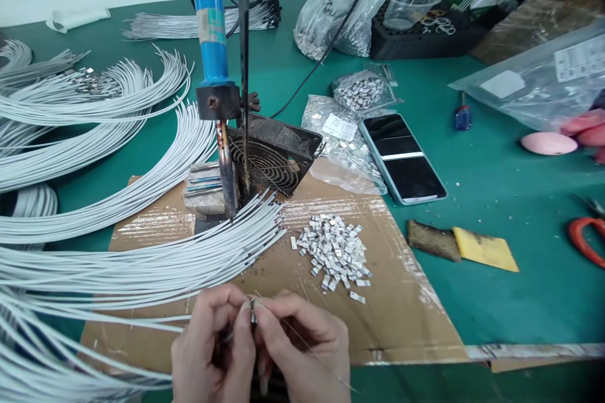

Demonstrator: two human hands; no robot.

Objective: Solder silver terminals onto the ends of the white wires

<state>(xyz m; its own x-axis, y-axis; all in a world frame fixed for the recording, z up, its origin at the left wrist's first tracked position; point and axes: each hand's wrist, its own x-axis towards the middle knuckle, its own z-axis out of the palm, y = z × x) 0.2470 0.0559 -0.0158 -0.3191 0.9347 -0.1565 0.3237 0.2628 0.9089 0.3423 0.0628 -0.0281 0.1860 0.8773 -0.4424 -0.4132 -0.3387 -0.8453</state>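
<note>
My left hand (pixel 212 346) and my right hand (pixel 302 346) meet at the bottom centre, fingertips pinched together around a small silvery piece (pixel 253 310). Fingers cover most of it. White cables (pixel 161 325) run in from the left to my left hand, and one seems to pass into its grip. A thin, hair-fine wire (pixel 321 360) sticks out past the fingers of my right hand, towards the lower right. Beyond my hands, a pile of small metal tabs (pixel 335 252) lies on the cardboard sheet (pixel 392 308). A fanned bundle of white cables (pixel 212 252) has its dark-tipped ends beside the pile.
A blue-handled soldering iron (pixel 211 44) stands tip down above the cables, before a dirty fan (pixel 271 154). Further right are a phone (pixel 404 157), bags of metal parts (pixel 362 91), a brown sponge (pixel 433 239), a yellow sponge (pixel 485 249), a screwdriver (pixel 463 114) and red-handled scissors (pixel 586 239).
</note>
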